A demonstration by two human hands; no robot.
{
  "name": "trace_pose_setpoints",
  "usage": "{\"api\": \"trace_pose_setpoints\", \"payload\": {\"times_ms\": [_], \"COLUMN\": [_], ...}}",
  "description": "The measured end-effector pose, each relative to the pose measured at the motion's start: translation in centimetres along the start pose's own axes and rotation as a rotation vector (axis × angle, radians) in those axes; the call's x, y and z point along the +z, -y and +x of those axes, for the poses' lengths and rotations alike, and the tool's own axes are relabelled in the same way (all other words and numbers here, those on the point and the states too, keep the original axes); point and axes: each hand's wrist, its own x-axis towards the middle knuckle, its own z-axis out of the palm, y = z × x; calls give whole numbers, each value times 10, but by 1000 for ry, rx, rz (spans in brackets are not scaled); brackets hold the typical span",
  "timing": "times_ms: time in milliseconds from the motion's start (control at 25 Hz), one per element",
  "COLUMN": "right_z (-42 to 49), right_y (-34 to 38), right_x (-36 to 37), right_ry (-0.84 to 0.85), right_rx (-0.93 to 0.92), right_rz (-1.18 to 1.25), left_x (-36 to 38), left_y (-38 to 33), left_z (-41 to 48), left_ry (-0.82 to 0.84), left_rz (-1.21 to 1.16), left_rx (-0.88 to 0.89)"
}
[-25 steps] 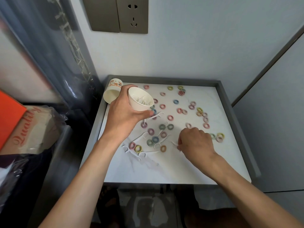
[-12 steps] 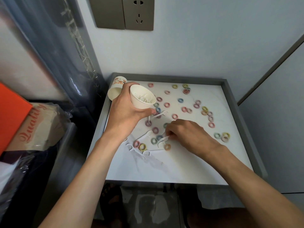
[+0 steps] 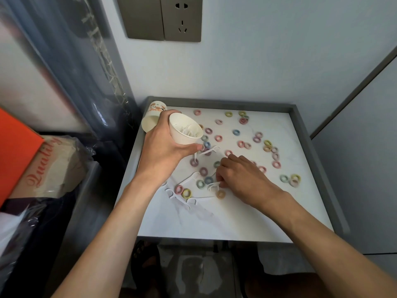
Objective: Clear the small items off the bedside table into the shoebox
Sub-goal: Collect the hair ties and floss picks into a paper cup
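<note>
Floss pick (image 3: pixel 213 186) pinched by right hand (image 3: pixel 240 177), left hand (image 3: pixel 163 147) gripping cup (image 3: pixel 184 132) near rim (image 3: pixel 134 155)

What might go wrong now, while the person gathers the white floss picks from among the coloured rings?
1. The left hand holds the white cup tilted toward the table; the picks in it might slide out.
2. The right hand pinches a floss pick lying close to an orange ring; lifting it might flick that ring away.

Red script "Quality" on beige box (image 3: pixel 53 166) w/ plastic wrap, at left. Orange print on paper cup (image 3: pixel 155 110): too small to read.
</note>
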Motion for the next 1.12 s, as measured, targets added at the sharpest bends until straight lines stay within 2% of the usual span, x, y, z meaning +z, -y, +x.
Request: {"api": "trace_pose_setpoints", "payload": {"times_ms": [80,160,320,440,560,680,720,880,920,1040,1120], "right_z": [-3,-4,-1,7,20,27,28,26,24,18,17], "right_y": [-1,-6,-23,-20,-2,12,13,-7,-14,-21,-15], "right_x": [1,-9,-47,-77,-89,-86,-84,-74,-69,-39,-19], "right_ry": [-26,-91,-308,-469,-415,-269,-276,-564,-549,-158,-8], "right_rx": [-6,57,306,281,113,35,29,199,239,187,133], "right_rz": [-28,71,462,767,700,697,718,791,756,427,316], "left_x": [0,1,5,11,17,19,19,8,5,0,-2], "left_y": [0,1,2,1,-1,-1,-1,0,0,1,1], "left_z": [0,0,-2,-5,-8,-8,-8,-5,-4,-2,-1], "left_ry": [5,14,36,103,160,184,189,143,113,43,24], "left_rz": [-2,-7,9,80,113,83,68,22,8,-10,-4], "left_rx": [-1,5,13,63,84,70,68,54,40,5,-7]}}
